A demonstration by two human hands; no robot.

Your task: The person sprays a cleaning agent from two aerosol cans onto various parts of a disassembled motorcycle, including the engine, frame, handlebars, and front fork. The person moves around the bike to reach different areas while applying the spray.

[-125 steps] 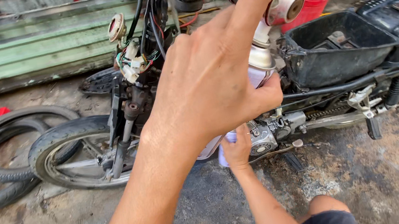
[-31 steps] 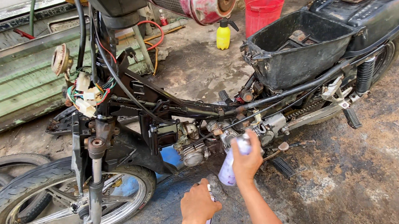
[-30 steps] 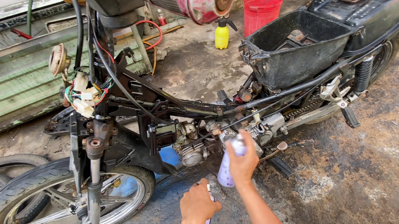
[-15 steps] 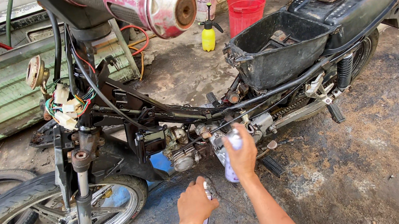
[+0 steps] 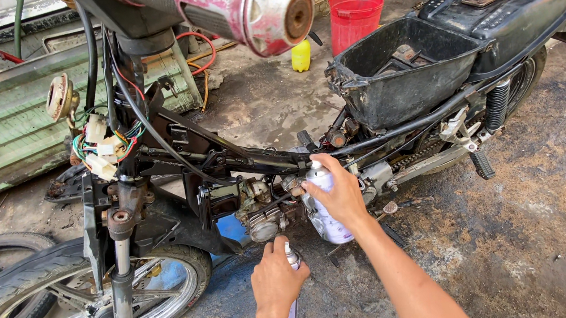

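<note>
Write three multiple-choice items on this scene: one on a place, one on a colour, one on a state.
1. Where is the bucket?
A. Behind the motorbike
B. Under the front wheel
C. In the left hand

2. What colour is the bucket?
A. Blue
B. Red
C. White

3. What is the right hand doing?
A. Hanging empty
B. Gripping a tyre
C. Holding a spray can

Answers: 1 A, it stands on the ground beyond the frame. 2 B, its wall is plainly red. 3 C, fingers wrap the can beside the engine.

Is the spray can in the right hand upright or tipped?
Roughly upright: the spray can stands nozzle-up in the right hand, beside the engine.
</note>
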